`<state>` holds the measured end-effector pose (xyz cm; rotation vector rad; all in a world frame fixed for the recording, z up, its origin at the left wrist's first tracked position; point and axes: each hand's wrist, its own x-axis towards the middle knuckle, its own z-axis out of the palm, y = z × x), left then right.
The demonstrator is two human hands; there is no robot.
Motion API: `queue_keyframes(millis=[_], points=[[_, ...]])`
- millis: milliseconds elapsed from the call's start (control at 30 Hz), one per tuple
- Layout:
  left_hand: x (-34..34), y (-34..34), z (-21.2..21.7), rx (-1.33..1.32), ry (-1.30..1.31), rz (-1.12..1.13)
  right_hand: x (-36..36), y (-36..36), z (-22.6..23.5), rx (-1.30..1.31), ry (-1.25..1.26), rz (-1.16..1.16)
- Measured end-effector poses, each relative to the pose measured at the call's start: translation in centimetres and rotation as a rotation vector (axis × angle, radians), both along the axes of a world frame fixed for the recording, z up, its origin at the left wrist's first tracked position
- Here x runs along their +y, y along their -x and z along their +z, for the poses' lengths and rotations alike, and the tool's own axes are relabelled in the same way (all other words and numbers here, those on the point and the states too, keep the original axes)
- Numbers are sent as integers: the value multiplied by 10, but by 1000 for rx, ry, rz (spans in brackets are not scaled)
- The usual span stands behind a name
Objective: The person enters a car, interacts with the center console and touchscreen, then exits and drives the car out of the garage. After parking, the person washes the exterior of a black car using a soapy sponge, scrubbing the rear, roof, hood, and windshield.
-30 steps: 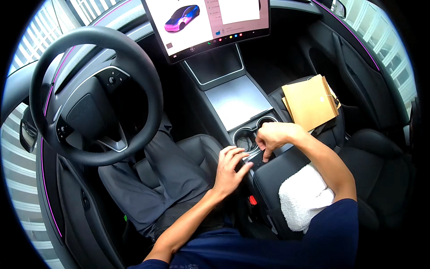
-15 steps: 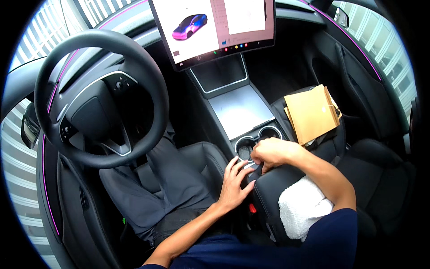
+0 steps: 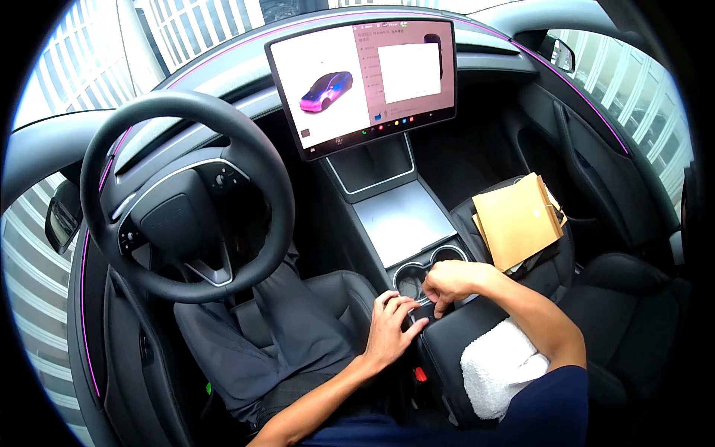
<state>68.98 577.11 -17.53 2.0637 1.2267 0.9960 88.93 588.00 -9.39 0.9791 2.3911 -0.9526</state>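
My left hand [image 3: 389, 328] rests on the near left edge of the centre console, its fingers stretched forward and thumb apart. Just behind the cup holders [image 3: 410, 281], my right hand [image 3: 451, 280] bends down with its fingers curled and pressed together at the front of the black armrest [image 3: 439, 335]. Whatever those fingers grip, if anything, is hidden beneath the hand. A folded white towel [image 3: 491, 369] lies on the armrest under my right forearm.
A black steering wheel [image 3: 279, 201] stands at the left, above my legs. The large touchscreen [image 3: 320, 67] shows a purple and blue car. Yellow-brown envelopes [image 3: 516, 223] lie on the passenger seat. A red buckle [image 3: 421, 374] sits beside the console.
The view has tilted upward, so the screen, wheel and console appear lower in the picture. Both hands stay at about the same spot on the console.
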Motion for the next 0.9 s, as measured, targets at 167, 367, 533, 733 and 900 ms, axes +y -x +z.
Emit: queue_keyframes(millis=[167, 367, 533, 733, 900], points=[[-4, -2, 0, -26, 23, -10, -3, 5, 17, -27, 97, -36], [-5, 2, -2, 5, 81, -107, -17, 16, 13, -101, -88, 32], [-2, 6, -7, 45, 118, -193, -22, 16, 4, -159, -232, 101], [-5, 9, -14, 3, 103, -192, -23, 19, 7, -211, -280, 125], [-10, -1, -10, 3, 128, -103, -21, 16, 6, -241, -256, 102]])
